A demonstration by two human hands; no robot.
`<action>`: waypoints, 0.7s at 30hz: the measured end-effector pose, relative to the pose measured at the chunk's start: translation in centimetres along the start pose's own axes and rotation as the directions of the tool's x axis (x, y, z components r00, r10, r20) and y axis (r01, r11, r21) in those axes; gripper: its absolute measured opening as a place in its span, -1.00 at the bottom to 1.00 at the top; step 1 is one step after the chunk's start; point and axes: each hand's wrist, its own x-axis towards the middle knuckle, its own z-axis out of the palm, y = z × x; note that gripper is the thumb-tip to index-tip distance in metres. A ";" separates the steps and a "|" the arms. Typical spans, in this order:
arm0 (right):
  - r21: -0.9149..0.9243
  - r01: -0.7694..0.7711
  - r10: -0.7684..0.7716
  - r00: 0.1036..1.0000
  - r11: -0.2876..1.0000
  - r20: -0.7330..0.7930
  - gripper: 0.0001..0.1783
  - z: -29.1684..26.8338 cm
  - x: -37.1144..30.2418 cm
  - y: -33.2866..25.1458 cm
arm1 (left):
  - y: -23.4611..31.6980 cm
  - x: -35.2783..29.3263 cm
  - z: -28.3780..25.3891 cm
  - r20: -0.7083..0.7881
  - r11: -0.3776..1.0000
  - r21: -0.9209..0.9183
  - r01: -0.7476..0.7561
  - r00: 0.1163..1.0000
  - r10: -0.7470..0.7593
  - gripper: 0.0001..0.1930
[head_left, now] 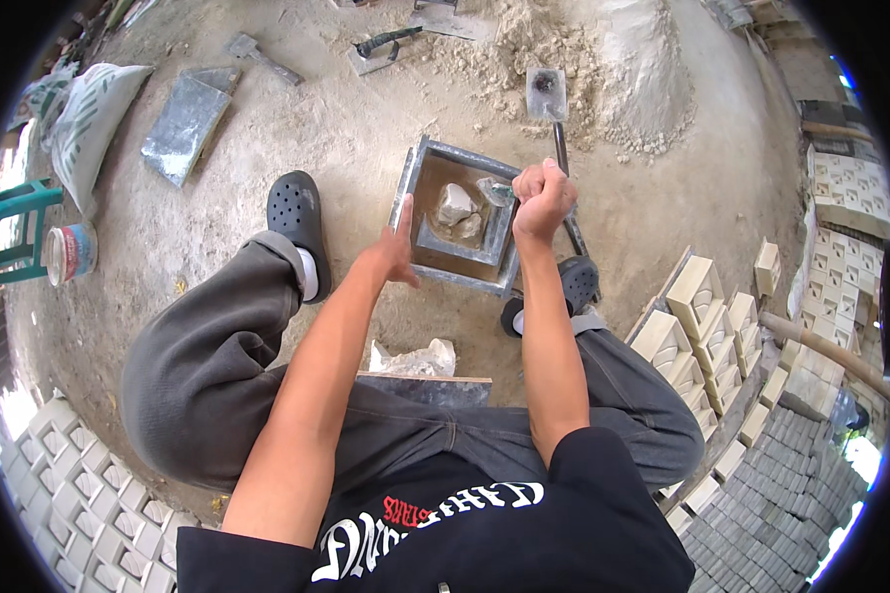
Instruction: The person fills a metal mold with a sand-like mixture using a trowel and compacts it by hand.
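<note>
A square grey metal mould (452, 278) sits on the ground between my feet, with a smaller square frame inside it. Pale lumps (456, 205) lie in its middle on a brown, sandy-looking bottom. Along the mould's left wall my left hand (398, 252) rests with its fingers stretched out, touching the outer edge. My right hand (544, 201) is closed in a fist above the right wall. From it a small tool (495, 192) with a pale head and greenish handle points left into the mould; its exact kind cannot be made out.
A shovel (547, 96) lies beyond my right hand, near a heap of pale powder (643, 74). Cast blocks (700, 296) are stacked at the right. A hammer (264, 59), metal plates (188, 124), a bucket (72, 253) and a green stool (20, 232) stand or lie leftward. A board with white material (413, 358) is close to me.
</note>
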 end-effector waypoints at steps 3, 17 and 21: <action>0.051 0.017 -0.016 1.000 0.999 -0.026 -0.52 -1.0 -0.2 1.0 | -0.3 0.3 0.4 -0.035 0.999 -0.024 -0.048 0.998 0.047 0.58; -0.460 0.253 -0.097 0.937 0.851 0.337 -0.52 -0.6 -2.3 2.5 | 0.1 -0.5 -0.3 -0.060 0.999 0.008 -0.040 0.997 0.040 0.57; -0.346 0.280 -0.197 0.947 0.895 0.255 -0.53 -0.6 -2.6 1.6 | 1.5 -1.6 -1.1 0.009 0.992 -0.098 0.078 0.997 -0.077 0.48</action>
